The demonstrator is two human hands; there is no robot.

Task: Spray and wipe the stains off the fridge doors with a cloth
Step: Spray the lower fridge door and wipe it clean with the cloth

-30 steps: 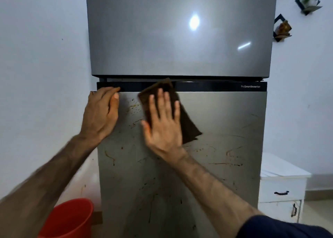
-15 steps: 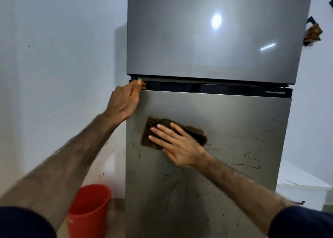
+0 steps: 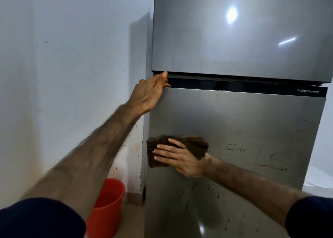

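A single piece of lettering shows: small pale print at the right end of the dark strip (image 3: 252,86) between the upper door (image 3: 243,30) and the lower door (image 3: 252,120) of the fridge. It is blurred but appears to read "ProSmartInverter" (image 3: 308,91). No other text, number or sign can be read.

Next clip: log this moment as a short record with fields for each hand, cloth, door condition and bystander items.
left hand: left hand grips the top left corner of the lower door
right hand: right hand presses the cloth flat on the lower door
cloth: brown cloth, bunched, near the door's left edge
stains: dark streaks and specks right of and below the cloth
upper door: upper door looks clean, shows glare
other: red bucket on the floor, left of the fridge
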